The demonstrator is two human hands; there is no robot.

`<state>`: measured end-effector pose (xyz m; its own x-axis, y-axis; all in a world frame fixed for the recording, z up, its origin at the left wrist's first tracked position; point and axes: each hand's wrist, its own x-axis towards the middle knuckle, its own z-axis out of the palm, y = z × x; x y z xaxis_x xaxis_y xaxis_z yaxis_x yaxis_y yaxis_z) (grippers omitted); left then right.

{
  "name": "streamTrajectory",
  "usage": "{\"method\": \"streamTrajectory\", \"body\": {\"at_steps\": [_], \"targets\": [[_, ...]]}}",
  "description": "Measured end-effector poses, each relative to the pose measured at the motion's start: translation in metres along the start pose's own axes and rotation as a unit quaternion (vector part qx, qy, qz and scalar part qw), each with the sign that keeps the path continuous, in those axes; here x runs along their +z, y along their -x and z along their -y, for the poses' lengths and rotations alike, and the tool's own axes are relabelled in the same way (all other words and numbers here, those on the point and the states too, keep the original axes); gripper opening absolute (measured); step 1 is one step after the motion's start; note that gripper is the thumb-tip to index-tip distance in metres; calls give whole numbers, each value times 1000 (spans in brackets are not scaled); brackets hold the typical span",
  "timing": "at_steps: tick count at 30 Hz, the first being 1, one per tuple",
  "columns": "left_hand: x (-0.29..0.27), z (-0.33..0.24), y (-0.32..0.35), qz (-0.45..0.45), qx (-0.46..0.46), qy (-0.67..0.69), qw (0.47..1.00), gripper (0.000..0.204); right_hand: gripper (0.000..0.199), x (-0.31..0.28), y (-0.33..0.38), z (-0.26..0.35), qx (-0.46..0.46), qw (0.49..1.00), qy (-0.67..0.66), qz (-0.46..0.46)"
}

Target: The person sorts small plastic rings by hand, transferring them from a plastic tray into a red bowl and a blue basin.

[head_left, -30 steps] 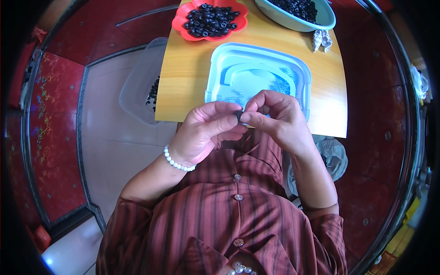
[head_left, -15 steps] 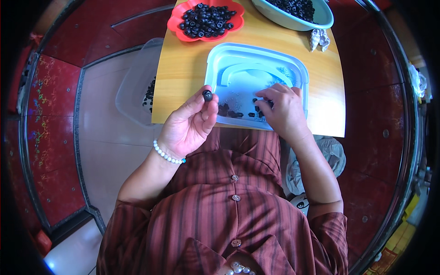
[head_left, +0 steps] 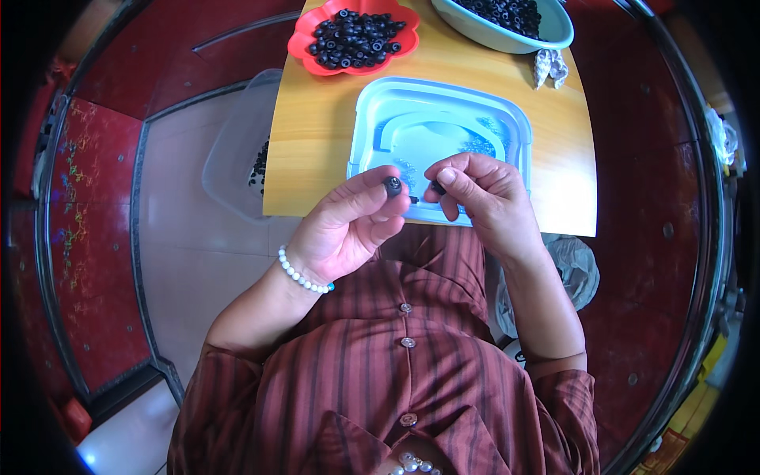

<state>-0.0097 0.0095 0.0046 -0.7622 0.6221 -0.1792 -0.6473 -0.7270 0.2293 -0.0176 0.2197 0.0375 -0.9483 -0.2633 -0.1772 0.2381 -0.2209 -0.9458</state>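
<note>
My left hand [head_left: 342, 215], with a beaded bracelet at the wrist, pinches a small round black plastic part [head_left: 393, 187] between thumb and fingertips. The hollow end of that part faces up. To its right, my right hand [head_left: 497, 207] grips a smaller black piece [head_left: 437, 188] between thumb and index finger; most of it is hidden by the fingers. The two pieces are close but apart. Both hands hover over the near edge of a pale blue shallow tray [head_left: 361, 131], which holds clusters of small clear bits [head_left: 480, 146] and a few dark pieces.
A red flower-shaped dish [head_left: 299, 43] heaped with black round parts stands at the back left of the wooden table [head_left: 313, 131]. Behind right is a pale green basin [head_left: 558, 38] of black parts, beside crumpled wrapping [head_left: 550, 69]. A clear bin [head_left: 229, 158] sits lower left.
My right hand has risen out of the tray with a small black piece and moved left. My left hand, still holding its black part, has shifted right toward it.
</note>
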Motion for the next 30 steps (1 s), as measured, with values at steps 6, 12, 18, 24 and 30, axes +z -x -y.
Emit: {"method": "streamTrajectory", "body": {"at_steps": [6,12,18,24,30], "targets": [[5,10,0,30,-2,-69,997,27,19,10,8,4,27,997,-68,1],[5,11,3,22,8,-86,996,27,22,11,16,-1,-4,1000,-10,3],[7,10,6,35,4,-81,996,27,19,18,32,13,9,999,-30,24],[12,11,7,43,-2,-82,996,27,15,14,31,10,-22,987,-161,15],[17,10,9,34,10,-117,993,28,14,12,32,14,-11,992,-123,16]]}}
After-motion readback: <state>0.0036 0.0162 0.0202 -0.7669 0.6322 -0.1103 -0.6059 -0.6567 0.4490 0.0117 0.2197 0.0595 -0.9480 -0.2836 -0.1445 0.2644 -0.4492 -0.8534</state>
